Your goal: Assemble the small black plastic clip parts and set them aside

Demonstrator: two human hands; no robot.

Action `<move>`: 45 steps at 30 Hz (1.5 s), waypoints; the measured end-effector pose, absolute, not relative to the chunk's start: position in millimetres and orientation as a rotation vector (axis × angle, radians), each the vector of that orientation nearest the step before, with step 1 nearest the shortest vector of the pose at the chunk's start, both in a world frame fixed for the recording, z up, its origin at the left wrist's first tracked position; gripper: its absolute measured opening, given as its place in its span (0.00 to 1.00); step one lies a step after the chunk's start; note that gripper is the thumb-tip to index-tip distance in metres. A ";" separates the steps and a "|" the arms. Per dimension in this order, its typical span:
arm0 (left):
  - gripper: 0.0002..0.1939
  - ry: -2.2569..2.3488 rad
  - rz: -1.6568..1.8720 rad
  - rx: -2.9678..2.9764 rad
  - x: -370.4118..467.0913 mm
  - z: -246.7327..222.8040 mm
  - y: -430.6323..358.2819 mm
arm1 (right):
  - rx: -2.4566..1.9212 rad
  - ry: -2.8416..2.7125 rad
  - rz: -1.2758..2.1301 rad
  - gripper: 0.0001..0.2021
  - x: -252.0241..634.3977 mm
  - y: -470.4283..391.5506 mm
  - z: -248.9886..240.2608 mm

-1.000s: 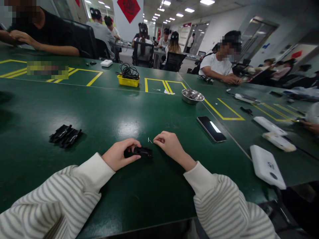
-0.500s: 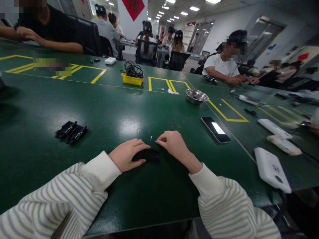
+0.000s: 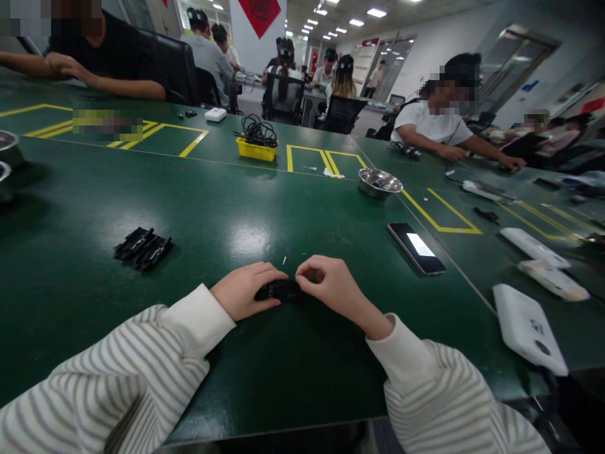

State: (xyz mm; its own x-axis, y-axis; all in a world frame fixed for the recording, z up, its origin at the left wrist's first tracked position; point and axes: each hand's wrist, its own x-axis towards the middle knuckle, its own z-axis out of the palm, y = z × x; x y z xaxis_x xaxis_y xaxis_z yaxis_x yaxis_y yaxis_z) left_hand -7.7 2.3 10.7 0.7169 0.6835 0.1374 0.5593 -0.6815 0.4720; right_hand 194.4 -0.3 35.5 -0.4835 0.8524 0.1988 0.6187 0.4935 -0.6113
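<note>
At the near middle of the green desk (image 3: 265, 372), the left hand (image 3: 246, 289) curves over a black part (image 3: 283, 290) lying on the surface, its fingers (image 3: 273, 274) partly bent, with the thumb along the near side, gripping it. Beside it, at the part's right end, the right hand (image 3: 333, 284) has thumb and forefinger brought together at the tips; whether they pinch anything cannot be told. Both wrists come out of striped sleeves (image 3: 454, 378).

Toward the near right edge lies a white device (image 3: 529, 328) with a dark round spot. Just beyond the hands lie two thin, light pins (image 3: 284, 260), apart from each other. To the left, two more black pieces (image 3: 143, 249) sit side by side, touching. To the right, a phone (image 3: 416, 248) lies with its screen partly lit, and past it are two slim white devices (image 3: 534, 247).

Farther off stand a metal bowl (image 3: 380, 183) holding small dark items and a yellow bin (image 3: 256, 149) heaped with black cables (image 3: 258, 131). Across the desk, at the far right, sits a person in a white shirt (image 3: 428, 123).
</note>
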 end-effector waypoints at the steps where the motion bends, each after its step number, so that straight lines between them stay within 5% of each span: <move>1: 0.18 0.962 0.427 2.526 -7.8 10.7 2.5 | -1.170 -2.259 0.655 0.04 191.2 -2.0 33.8; 45: 0.13 0.856 0.624 2.560 -6.7 4.5 4.5 | -1.150 -2.392 0.462 0.07 176.3 46.3 8.9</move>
State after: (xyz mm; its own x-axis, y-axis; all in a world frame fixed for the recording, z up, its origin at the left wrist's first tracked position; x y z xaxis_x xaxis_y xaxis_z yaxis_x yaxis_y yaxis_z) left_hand -6.7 4.5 4.5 0.7178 0.6330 0.2900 0.4696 -0.7477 0.4695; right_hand 176.3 46.3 8.9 -0.5549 0.7949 0.2452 0.6464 0.5976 -0.4744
